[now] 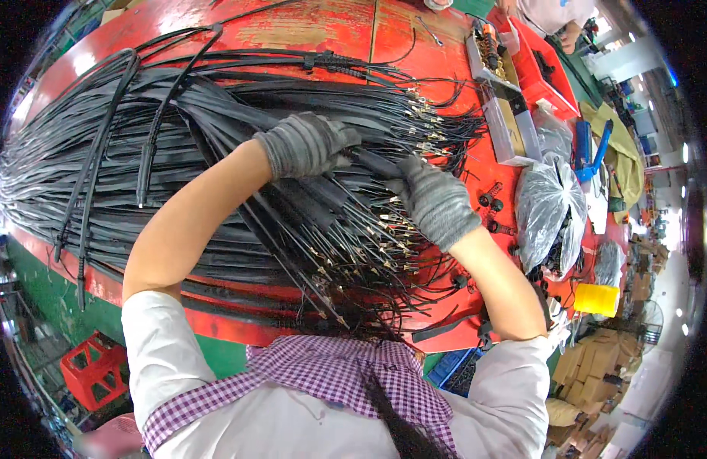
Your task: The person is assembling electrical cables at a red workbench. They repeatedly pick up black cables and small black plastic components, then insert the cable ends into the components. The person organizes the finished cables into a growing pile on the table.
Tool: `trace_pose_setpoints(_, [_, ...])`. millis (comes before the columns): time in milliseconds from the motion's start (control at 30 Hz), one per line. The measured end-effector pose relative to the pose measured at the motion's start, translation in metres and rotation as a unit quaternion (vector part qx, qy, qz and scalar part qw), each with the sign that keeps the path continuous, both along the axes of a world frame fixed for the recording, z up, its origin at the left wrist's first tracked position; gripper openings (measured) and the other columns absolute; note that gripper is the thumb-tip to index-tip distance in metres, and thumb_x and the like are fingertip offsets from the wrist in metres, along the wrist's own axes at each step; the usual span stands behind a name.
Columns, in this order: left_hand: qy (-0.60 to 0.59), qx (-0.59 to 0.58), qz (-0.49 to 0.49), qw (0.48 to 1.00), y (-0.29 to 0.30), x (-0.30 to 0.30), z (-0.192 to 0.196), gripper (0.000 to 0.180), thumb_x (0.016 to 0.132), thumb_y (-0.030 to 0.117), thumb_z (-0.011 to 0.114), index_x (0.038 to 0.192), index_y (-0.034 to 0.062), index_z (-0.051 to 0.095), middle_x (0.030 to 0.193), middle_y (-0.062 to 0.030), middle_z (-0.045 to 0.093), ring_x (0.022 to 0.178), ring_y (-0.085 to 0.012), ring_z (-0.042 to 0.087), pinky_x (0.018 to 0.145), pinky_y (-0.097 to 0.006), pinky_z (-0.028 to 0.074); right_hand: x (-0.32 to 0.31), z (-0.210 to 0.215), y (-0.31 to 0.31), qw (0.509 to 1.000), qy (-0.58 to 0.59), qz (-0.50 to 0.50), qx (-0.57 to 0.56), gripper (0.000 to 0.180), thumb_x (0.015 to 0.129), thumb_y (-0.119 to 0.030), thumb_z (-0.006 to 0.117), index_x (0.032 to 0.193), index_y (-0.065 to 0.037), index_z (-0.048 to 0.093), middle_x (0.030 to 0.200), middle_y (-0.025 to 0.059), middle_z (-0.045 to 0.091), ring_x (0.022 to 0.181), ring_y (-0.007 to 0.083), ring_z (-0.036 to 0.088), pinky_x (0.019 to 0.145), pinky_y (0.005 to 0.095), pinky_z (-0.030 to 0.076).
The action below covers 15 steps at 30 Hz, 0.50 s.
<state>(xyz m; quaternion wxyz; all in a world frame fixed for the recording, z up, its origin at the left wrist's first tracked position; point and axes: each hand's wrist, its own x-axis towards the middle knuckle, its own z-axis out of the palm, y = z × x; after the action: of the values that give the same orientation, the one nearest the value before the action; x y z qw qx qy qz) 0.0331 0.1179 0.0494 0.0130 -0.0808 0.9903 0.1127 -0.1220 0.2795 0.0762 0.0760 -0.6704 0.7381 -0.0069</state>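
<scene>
A large spread of black cables (pixel 193 176) lies across the red table, with stripped or terminal-tipped ends at the right. My left hand (pixel 304 144), in a grey knit glove, is closed around a thick black cable (pixel 376 163) above the pile. On the same cable, close to the wire ends, my right hand (pixel 436 200) is closed too, in a matching glove. Thin wires with metal terminals (pixel 384 237) fan out below and beside my right hand. The fingertips of both hands are partly hidden.
Parts trays (pixel 513 126) and a red bin (pixel 548 76) line the table's right side. Nearer are a clear plastic bag (pixel 551 203), a blue tool (pixel 594 149), and a yellow block-like item (pixel 596 300). A red stool (pixel 95 371) stands on the green floor. Another person's hand (pixel 571 34) shows at the far right.
</scene>
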Motion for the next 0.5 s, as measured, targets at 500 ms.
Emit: trace_pose_setpoints(500, [0.211,-0.159,-0.031,0.964,0.034,-0.021,-0.025,0.030,0.066,0.039,0.061,0.085,0.0159,0.056,0.084,-0.0047,0.057,0.080,-0.0225,0.057,0.064,-0.038,0.047,0.003,-0.017,0.012,0.997,0.069,0.035,-0.033,0.028,0.084,-0.022,0.049,0.104,-0.003,0.050,0.076,0.0172,0.060,0.067,0.0339,0.059,0.057,0.0421,0.046])
